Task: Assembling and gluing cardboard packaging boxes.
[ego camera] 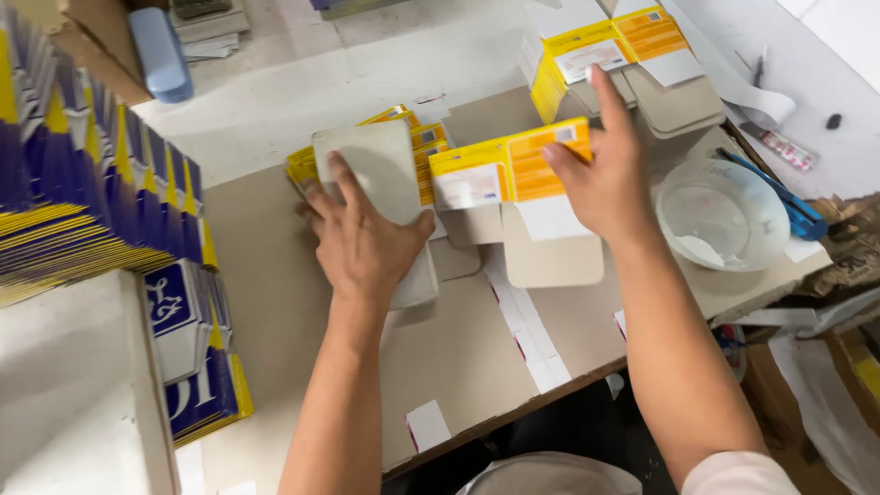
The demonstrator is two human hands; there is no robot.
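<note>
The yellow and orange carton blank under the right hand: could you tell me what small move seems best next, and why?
Probably slide the yellow and orange carton blank toward the body, off the fanned yellow blanks. The right hand lies open with fingertips on its orange panel, not gripping it, while the left hand presses flat on a grey cardboard piece that covers the stack's other end.

The flat cartons (509, 170) are printed card, faintly glossy outside, matt grey inside. The pad (380, 170) looks matt grey board. The bowl (721, 213) is cloudy translucent plastic. The desk (275, 302) carries rough brown cardboard.
</note>
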